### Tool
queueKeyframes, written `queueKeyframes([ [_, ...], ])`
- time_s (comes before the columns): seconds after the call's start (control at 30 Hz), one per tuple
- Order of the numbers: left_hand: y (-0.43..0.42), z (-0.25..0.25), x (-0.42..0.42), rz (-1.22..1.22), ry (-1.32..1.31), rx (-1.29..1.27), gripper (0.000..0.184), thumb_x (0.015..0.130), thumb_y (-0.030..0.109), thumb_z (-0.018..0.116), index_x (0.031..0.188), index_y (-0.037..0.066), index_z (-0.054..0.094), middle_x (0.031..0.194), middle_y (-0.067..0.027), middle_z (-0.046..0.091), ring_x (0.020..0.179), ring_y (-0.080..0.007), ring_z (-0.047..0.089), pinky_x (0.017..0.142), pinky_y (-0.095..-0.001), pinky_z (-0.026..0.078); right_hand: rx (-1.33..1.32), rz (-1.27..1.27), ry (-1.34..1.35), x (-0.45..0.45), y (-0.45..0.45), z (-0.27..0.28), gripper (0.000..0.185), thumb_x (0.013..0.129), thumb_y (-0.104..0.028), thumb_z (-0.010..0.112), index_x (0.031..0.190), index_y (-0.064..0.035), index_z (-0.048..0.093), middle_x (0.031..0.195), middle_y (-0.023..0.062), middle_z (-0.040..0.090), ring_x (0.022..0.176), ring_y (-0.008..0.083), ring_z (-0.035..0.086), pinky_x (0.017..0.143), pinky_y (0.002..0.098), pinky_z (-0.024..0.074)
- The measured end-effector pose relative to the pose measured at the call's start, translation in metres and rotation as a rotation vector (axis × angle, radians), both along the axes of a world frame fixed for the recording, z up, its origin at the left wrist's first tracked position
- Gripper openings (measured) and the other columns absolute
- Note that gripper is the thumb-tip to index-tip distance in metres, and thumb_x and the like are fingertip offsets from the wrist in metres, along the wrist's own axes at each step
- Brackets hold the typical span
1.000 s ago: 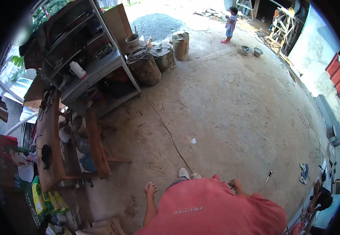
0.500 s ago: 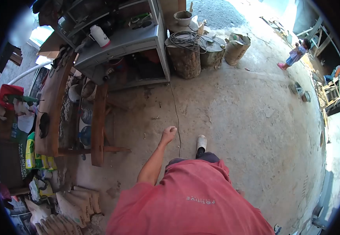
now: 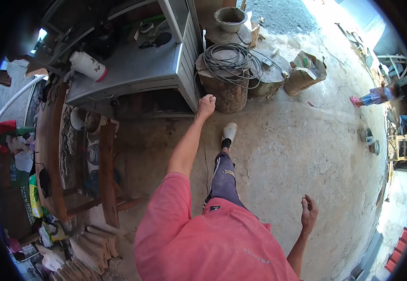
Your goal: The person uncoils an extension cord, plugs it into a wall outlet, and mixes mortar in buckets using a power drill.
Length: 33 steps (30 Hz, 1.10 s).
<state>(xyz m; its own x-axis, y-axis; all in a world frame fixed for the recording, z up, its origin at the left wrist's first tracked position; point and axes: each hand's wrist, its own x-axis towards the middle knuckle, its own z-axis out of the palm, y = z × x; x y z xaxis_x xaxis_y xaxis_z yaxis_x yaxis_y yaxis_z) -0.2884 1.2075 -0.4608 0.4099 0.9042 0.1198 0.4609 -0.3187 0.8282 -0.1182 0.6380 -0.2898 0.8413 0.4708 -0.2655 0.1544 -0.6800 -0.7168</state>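
Note:
My left hand (image 3: 207, 106) is stretched forward with its fingers curled into a loose fist, and nothing shows in it. It appears in front of a metal cabinet (image 3: 138, 77) and left of a tree stump (image 3: 229, 96), apart from both as far as I can see. On the stump lies a coil of grey cable (image 3: 231, 61). My right hand (image 3: 310, 213) hangs out to the side over the concrete floor (image 3: 283, 159), its fingers bent but apart, holding nothing. A white shoe (image 3: 229, 133) is on my forward foot.
A white and pink flask (image 3: 88, 66) rests on the cabinet. Behind the cable stands a mortar-like bowl (image 3: 230, 18), with a paper sack (image 3: 305, 75) to its right. Wooden benches (image 3: 109, 178) are at left. Another person (image 3: 377, 96) and buckets (image 3: 376, 147) are at right.
The cabinet, stump and cable appear closer and larger. My left arm has swung farther forward, a leg has come into view, and my right hand, mostly hidden before, now shows.

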Motion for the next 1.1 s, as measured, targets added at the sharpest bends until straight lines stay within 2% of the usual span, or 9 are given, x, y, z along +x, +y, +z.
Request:
queueKeyframes([
  [0.07,0.068,-0.021,0.032,0.014,0.014,0.032,0.029,0.09,0.022,0.055,0.105,-0.002,0.063,0.094,-0.0232,0.066,0.093,-0.0386,0.064,0.082,-0.0444,0.051,-0.127,-0.068,0.088,-0.01,-0.002,-0.027,0.032,0.09,-0.021,0.064,0.114,0.0,0.064,0.096,0.0107,0.068,0.082,0.0162,0.065,0.075,0.0285,0.0509],
  [0.13,0.129,-0.061,0.055,0.056,0.302,0.056,0.031,0.089,0.015,0.049,0.111,-0.004,0.06,0.106,-0.026,0.062,0.103,-0.0408,0.059,0.089,-0.0461,0.047,-0.251,-0.137,0.138,-0.019,-0.017,-0.068,0.035,0.089,-0.025,0.064,0.113,0.0,0.065,0.094,0.0123,0.068,0.074,0.0185,0.067,0.065,0.028,0.0513],
  [0.23,0.183,-0.099,0.07,0.05,0.397,0.018,0.042,0.087,0.012,0.049,0.125,-0.004,0.05,0.129,-0.023,0.051,0.123,-0.0393,0.046,0.103,-0.0442,0.038,-0.448,-0.237,0.418,-0.026,-0.015,-0.084,0.04,0.087,-0.028,0.065,0.116,-0.0007,0.063,0.095,0.0129,0.068,0.077,0.0189,0.068,0.061,0.0276,0.0507],
  [0.3,0.196,-0.118,0.07,0.021,0.57,0.072,0.047,0.086,0.013,0.053,0.131,-0.001,0.047,0.136,-0.02,0.046,0.13,-0.0381,0.038,0.107,-0.0446,0.034,-0.612,0.007,0.48,-0.027,-0.005,-0.08,0.041,0.087,-0.029,0.064,0.118,-0.0015,0.062,0.095,0.0126,0.068,0.077,0.0189,0.068,0.061,0.0277,0.0506],
  [0.5,0.205,-0.108,0.067,-0.124,0.797,0.14,0.025,0.091,0.014,0.053,0.113,0.001,0.052,0.111,-0.0146,0.056,0.117,-0.0347,0.048,0.097,-0.0487,0.038,-0.399,-0.364,0.439,0.003,0.098,-0.035,0.041,0.088,-0.029,0.064,0.117,-0.0017,0.062,0.094,0.0115,0.069,0.077,0.0184,0.068,0.061,0.0279,0.0509],
  [0.63,0.174,-0.105,0.054,-0.101,0.765,0.195,0.015,0.093,0.015,0.05,0.099,0.002,0.052,0.099,-0.014,0.056,0.101,-0.0352,0.055,0.084,-0.0496,0.044,-0.413,-0.359,0.437,0.012,0.124,-0.042,0.041,0.088,-0.03,0.063,0.118,-0.0019,0.062,0.095,0.011,0.069,0.079,0.018,0.068,0.063,0.0271,0.0508],
  [0.77,0.106,-0.09,0.052,0.236,0.697,-0.058,0.017,0.097,0.019,0.044,0.098,0.003,0.051,0.097,-0.019,0.057,0.083,-0.0416,0.06,0.067,-0.0518,0.048,-0.403,-0.315,0.484,0.021,0.149,-0.058,0.039,0.088,-0.03,0.064,0.116,-0.0018,0.064,0.097,0.0146,0.068,0.081,0.0208,0.067,0.072,0.0315,0.0513],
  [0.9,0.063,-0.064,0.023,0.372,0.726,-0.205,0.019,0.097,0.023,0.046,0.099,0.005,0.052,0.099,-0.0191,0.059,0.088,-0.0419,0.061,0.071,-0.0522,0.047,-0.364,-0.089,0.42,0.039,0.173,-0.078,0.04,0.089,-0.029,0.064,0.118,-0.0016,0.062,0.098,0.0125,0.068,0.081,0.0189,0.066,0.071,0.0293,0.0503],
  [1.1,0.029,-0.071,-0.055,0.642,0.792,-0.395,0.023,0.096,0.027,0.049,0.104,0.006,0.056,0.104,-0.0195,0.061,0.092,-0.0417,0.061,0.076,-0.052,0.047,-0.343,-0.123,0.408,0.071,0.204,-0.06,0.04,0.088,-0.029,0.064,0.116,-0.0006,0.063,0.1,0.017,0.067,0.084,0.0216,0.066,0.078,0.0327,0.0508],
])
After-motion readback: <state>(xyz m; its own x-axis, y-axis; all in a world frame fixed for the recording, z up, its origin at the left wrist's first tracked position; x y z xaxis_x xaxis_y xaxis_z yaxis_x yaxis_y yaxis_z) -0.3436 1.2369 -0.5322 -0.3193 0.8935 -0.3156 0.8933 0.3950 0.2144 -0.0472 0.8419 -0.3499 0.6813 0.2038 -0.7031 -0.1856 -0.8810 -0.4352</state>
